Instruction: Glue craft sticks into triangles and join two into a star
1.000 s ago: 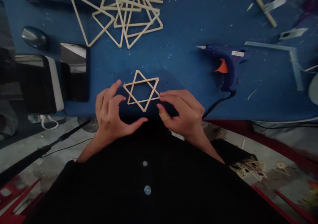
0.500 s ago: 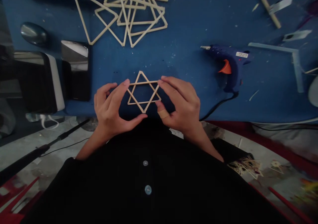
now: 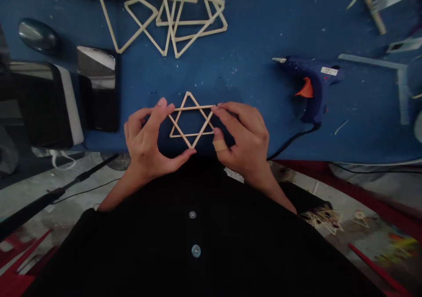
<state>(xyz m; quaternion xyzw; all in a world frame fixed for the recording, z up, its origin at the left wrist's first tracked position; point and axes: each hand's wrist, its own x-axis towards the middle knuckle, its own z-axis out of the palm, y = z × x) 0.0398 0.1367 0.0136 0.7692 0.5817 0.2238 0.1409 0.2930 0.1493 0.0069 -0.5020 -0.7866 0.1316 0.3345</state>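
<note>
Between my hands is a six-pointed star [image 3: 198, 134] made of two overlapping triangles of thin pale wooden sticks. My left hand [image 3: 145, 141] grips it, fingertips at the upper left point and thumb at the bottom point. On the other side my right hand [image 3: 245, 136] holds the upper right point with its fingers, and its thumb, wrapped in a tan bandage [image 3: 220, 145], rests by the lower right point. Several larger stick triangles [image 3: 194, 38] lie overlapping on the blue table [image 3: 250, 38] beyond the star.
To the right lies a blue glue gun [image 3: 313, 90] with an orange trigger, its cord running off the front edge. A phone [image 3: 97, 90], a black-and-white device [image 3: 42, 106] and a computer mouse [image 3: 38, 35] sit at left. Clear strips [image 3: 372, 60] are at far right.
My left index finger has lifted slightly at the upper left point. The star stays between both hands. The view has shifted a little, moving the table items slightly.
</note>
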